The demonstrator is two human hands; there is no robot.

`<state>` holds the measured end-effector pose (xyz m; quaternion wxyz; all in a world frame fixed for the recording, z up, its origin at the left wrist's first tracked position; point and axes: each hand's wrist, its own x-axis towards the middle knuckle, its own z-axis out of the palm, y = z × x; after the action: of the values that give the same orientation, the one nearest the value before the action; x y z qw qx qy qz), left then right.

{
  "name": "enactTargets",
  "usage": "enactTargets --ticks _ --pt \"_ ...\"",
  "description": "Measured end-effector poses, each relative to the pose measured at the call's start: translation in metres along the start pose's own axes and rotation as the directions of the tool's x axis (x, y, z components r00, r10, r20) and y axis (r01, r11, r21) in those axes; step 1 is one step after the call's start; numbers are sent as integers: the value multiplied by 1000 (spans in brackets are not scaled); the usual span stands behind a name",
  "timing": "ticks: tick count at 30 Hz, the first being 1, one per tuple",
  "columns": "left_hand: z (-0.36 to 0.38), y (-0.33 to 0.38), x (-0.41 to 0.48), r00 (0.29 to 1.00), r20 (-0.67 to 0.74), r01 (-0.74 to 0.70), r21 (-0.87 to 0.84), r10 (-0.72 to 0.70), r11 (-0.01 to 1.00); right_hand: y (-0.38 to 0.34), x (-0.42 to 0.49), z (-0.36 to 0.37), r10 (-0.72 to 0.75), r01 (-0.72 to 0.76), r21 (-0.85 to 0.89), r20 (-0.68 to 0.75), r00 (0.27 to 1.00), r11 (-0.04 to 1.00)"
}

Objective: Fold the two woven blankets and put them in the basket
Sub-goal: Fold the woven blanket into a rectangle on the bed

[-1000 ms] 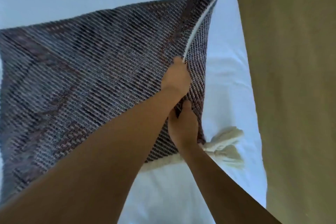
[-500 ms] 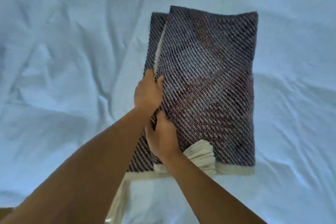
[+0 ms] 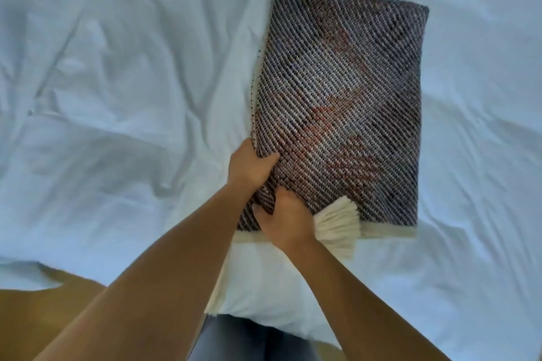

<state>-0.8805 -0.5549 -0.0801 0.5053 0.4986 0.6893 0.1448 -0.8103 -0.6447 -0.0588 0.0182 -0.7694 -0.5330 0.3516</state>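
Note:
A dark woven blanket [image 3: 346, 102] with diagonal grey, black and reddish weave lies folded into a narrow rectangle on the bed, its cream tassels [image 3: 337, 223] at the near edge. My left hand [image 3: 249, 167] grips the blanket's left edge, thumb on top and fingers underneath. Just below it, my right hand [image 3: 284, 220] grips the near left corner by the cream border. Only one blanket shows, and no basket is in view.
A wrinkled white bedsheet [image 3: 117, 97] covers the bed all around the blanket. The near edge of the bed runs along the bottom, with tan floor [image 3: 35, 316] at lower left and my grey-clad legs [image 3: 249, 343] below.
The wide blanket was folded over to the left into a narrow rectangle. Both hands stay on its left edge, and the layers now lie flatter and squared up.

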Motion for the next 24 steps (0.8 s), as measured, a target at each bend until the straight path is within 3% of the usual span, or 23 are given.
enactTargets --ticks 3,6,9,11,17,20,22,24 --pt "2 -17 -32 998 38 47 11 -47 999 2 -18 1 22 -18 -129 30 999 991" --pt "0 -33 -59 987 99 122 46 -126 992 -5 -35 9 28 -17 -126 91 995 992" --pt "-13 -49 -79 960 160 225 39 -228 974 -13 -56 26 -15 4 65 172 985 998" --pt "-24 -58 -86 961 124 238 69 -245 969 -15 -70 38 -84 45 207 185 979 977" --pt "-20 -68 -101 980 -101 186 149 -172 971 -4 -83 48 -215 142 347 183 959 927" --pt "-9 -59 -109 969 -214 181 257 -126 949 15 -81 34 -237 190 358 91 967 914" --pt "-5 -52 -116 965 -263 116 439 4 891 29 -81 22 -235 222 349 -5 972 911" --pt "2 -44 -122 959 -204 -38 594 196 803 40 -80 6 -214 249 320 -142 966 914"
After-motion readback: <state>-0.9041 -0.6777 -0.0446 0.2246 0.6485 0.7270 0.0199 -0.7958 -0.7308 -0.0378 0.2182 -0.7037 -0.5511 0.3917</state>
